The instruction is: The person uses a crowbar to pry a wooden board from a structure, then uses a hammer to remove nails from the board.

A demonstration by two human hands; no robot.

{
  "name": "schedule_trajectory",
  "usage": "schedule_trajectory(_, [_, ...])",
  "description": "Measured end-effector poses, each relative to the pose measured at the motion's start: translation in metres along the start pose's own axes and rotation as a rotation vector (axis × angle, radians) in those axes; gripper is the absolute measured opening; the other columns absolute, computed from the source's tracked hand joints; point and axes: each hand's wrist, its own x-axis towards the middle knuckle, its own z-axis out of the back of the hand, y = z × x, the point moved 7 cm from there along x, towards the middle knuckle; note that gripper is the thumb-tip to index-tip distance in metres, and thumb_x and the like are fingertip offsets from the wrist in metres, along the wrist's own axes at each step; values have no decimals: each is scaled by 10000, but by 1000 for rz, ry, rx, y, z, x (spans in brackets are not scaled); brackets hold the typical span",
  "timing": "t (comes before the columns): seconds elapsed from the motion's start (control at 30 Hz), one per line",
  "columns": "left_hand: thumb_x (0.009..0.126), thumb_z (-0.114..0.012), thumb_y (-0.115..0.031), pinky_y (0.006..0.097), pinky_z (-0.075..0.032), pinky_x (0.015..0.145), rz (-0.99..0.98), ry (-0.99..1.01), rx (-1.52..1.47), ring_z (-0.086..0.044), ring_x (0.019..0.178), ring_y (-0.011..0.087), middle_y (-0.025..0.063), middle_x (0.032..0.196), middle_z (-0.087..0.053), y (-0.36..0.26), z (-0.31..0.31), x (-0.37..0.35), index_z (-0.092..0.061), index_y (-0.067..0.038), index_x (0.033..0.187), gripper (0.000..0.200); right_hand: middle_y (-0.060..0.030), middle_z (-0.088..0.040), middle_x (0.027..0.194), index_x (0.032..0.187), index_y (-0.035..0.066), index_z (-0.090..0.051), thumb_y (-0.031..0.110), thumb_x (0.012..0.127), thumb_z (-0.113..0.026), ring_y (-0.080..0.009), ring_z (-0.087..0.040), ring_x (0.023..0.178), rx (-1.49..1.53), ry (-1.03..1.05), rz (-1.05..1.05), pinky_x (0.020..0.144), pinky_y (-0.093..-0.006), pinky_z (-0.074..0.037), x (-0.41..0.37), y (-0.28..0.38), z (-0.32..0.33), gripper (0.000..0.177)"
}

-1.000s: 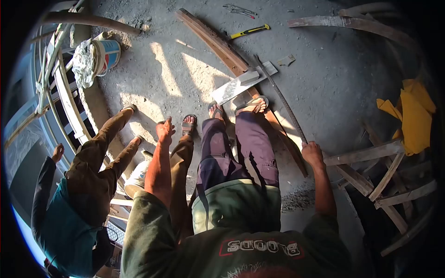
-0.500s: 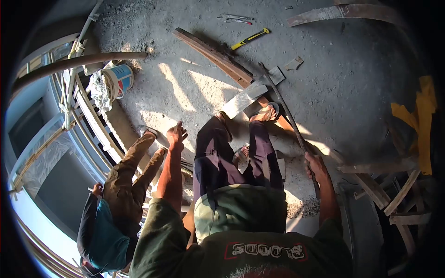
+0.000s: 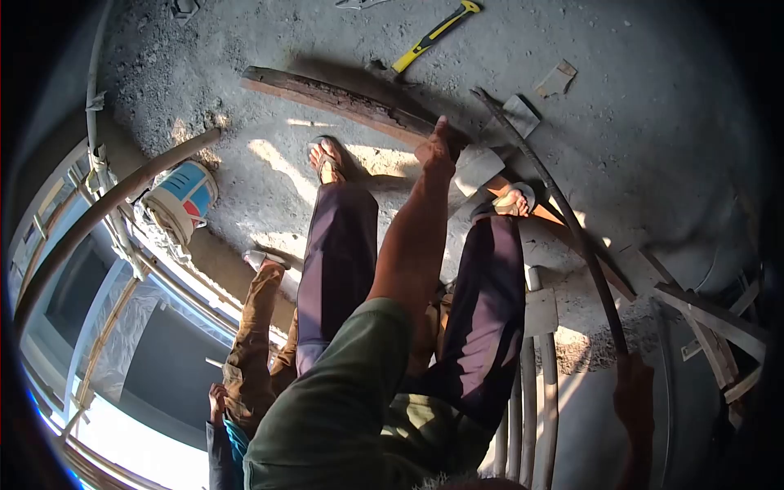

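My left hand (image 3: 437, 151) is closed on the near right end of a dark, rough wooden beam (image 3: 343, 100) lying on the ground. Its thumb or finger points up over the edge. In my right hand (image 3: 633, 382), low on the right and in shadow, is the lower end of a long dark crowbar (image 3: 559, 196). The bar's tapered tip reaches past a flat pale board (image 3: 478, 169), which lies by the beam's end. My sandalled foot (image 3: 513, 201) rests by a second, reddish wooden piece (image 3: 600, 265) under the bar.
A yellow-and-black hammer (image 3: 429, 41) lies beyond the beam, with a small flat scrap (image 3: 557, 78) to its right. A paint bucket (image 3: 184, 192) stands left near a curved pole (image 3: 106, 212). Another person's leg (image 3: 255, 327) is at lower left. Timber pieces (image 3: 710, 318) are stacked right.
My left hand has moved from the left, beside my legs, forward to the beam. The beam lies at a flatter angle. My left foot has stepped out leftward; the right hand still holds the crowbar.
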Motion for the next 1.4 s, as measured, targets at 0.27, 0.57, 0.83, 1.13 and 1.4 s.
schedule_trajectory(0.27, [697, -748, -334, 344, -450, 671, 676, -290, -263, -530, 690, 207, 155, 746, -618, 11, 18, -37, -641, 60, 818, 425, -280, -513, 874, 1016, -6, -477, 264, 966, -382, -437, -466, 816, 418, 356, -521, 720, -494, -372, -2, 2, -1, 291])
schedule_trajectory(0.57, [590, -792, -378, 349, -444, 787, 799, -215, -391, -551, 819, 236, 161, 988, -610, 10, 43, -62, -604, 104, 942, 626, -278, -534, 833, 1025, -38, -497, 263, 960, -384, -434, -482, 804, 467, 458, -642, 708, -509, -378, 12, 0, 24, 328])
schedule_trajectory(0.83, [605, -776, -401, 342, -456, 726, 740, -223, -310, -550, 766, 208, 130, 836, -610, -24, 76, -75, -618, 100, 868, 587, -286, -558, 706, 882, -39, -515, 245, 952, -395, -474, -539, 721, 431, 314, -581, 619, -547, -388, 15, 15, 30, 316])
schedule_trajectory(1.13, [785, -625, -330, 300, -448, 463, 688, 238, -816, -544, 584, 170, 13, 742, -564, -165, 182, -73, -577, -150, 927, 234, -285, -573, 717, 840, -9, -506, 261, 943, -415, -448, -590, 720, 336, 164, -472, 606, -528, -467, 12, 18, 39, 303])
schedule_trajectory(1.4, [818, -583, -372, 274, -399, 392, 701, 390, -750, -514, 476, 192, 41, 589, -540, -311, 439, -66, -538, -86, 732, 302, -251, -607, 754, 809, -37, -564, 260, 920, -446, -413, -617, 757, 140, 48, -251, 659, -466, -499, 25, 52, 68, 338])
